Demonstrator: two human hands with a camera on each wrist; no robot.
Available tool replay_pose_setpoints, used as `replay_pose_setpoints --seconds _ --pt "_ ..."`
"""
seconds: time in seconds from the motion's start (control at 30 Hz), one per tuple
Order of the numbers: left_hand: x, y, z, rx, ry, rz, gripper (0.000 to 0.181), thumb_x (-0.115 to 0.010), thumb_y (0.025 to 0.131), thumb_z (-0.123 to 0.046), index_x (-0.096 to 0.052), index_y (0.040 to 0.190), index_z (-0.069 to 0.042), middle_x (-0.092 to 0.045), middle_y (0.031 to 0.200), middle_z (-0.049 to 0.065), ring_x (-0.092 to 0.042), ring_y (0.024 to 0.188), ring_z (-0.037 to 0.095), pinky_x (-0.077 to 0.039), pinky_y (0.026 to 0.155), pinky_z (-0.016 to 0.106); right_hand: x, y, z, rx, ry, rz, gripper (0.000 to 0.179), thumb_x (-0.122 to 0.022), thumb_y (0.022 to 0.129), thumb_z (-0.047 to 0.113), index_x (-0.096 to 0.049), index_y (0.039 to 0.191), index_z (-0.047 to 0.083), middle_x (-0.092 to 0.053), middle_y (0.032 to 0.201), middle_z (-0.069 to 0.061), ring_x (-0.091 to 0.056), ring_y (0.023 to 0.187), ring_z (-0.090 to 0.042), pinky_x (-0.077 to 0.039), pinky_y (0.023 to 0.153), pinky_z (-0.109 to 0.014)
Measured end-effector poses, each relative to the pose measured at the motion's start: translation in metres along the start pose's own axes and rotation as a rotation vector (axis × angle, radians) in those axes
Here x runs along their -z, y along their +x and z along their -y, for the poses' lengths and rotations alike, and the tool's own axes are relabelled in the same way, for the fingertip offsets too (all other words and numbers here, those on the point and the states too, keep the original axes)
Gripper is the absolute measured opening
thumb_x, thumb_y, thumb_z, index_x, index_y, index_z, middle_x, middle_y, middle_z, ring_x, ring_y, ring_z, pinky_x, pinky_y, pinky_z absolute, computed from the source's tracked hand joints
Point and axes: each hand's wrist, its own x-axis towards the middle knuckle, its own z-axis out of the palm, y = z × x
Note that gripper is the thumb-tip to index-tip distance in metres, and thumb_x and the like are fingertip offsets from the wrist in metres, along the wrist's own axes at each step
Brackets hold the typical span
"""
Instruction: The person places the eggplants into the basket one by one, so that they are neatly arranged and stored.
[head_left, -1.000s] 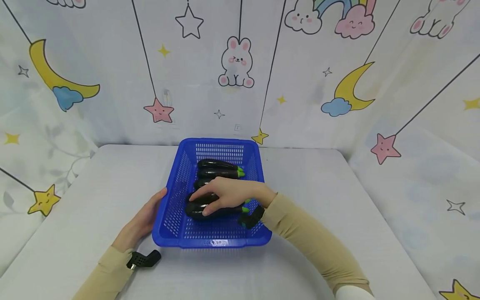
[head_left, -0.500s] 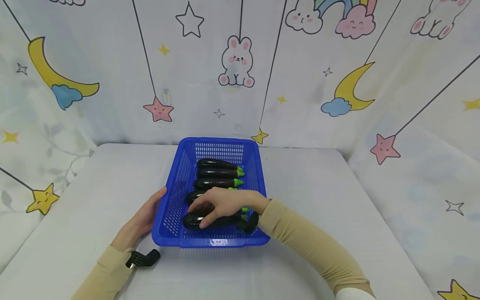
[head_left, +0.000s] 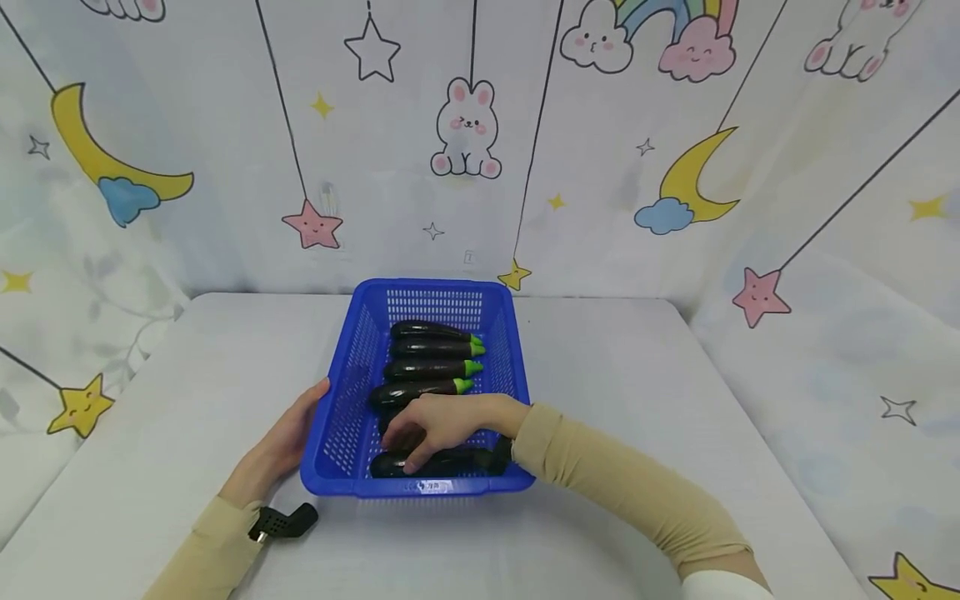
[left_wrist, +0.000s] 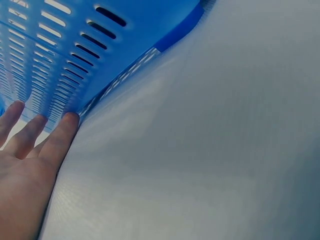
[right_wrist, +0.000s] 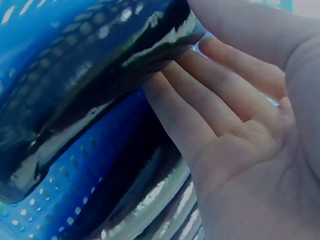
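Note:
A blue perforated plastic basket (head_left: 341, 392) holds several glossy dark eggplants with green stem ends, lying side by side. My right hand (head_left: 442, 421) reaches into it and pinches the nearest eggplant (head_left: 393, 465) between thumb and fingers, close to the front wall. The right wrist view shows fingertips and thumb on this eggplant (right_wrist: 90, 70), with another eggplant (right_wrist: 145, 200) below. On the basket's left side rests my left hand (head_left: 281, 442). In the left wrist view its fingers (left_wrist: 62, 135) lie fairly straight against the slotted wall. The right hand partly covers the eggplant behind the gripped one.
The basket stands on a white-covered table (head_left: 622, 375). Behind it hangs a pale curtain (head_left: 405, 167) printed with rabbits, stars and moons. Each wrist carries a small black device, such as the one on the left wrist (head_left: 281, 522).
My right hand has moved toward the basket's front, bringing the gripped eggplant near the front wall. Eggplants behind it have come into view. My left hand stays at the basket's side.

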Motion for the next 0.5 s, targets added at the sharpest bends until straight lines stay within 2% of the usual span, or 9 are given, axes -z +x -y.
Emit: replay_pose_setpoints --seconds 0.2,0.5 --pt "-0.0007 0.0006 0.0005 0.006 0.016 -0.012 0.064 -0.022 0.106 -0.05 -0.008 0.156 -0.013 -0.057 0.13 0.001 -0.062 0.115 0.018 -0.055 0.092 0.04 -0.0002 -0.0009 -0.0013 0.001 0.011 -0.012 0.039 -0.073 0.093 0.023 -0.064 0.13 0.015 -0.069 0.123 0.006 -0.064 0.111 -0.001 -0.049 0.095 -0.017" --pt "-0.0001 0.0002 0.0007 -0.001 0.013 -0.013 0.059 -0.023 0.106 -0.051 -0.015 0.153 -0.018 -0.057 0.13 0.001 -0.062 0.114 0.018 -0.055 0.092 0.039 0.0007 -0.001 -0.0008 -0.003 0.014 0.003 0.036 -0.073 0.093 0.02 -0.066 0.128 0.015 -0.07 0.122 0.006 -0.064 0.11 -0.002 -0.049 0.095 -0.016"
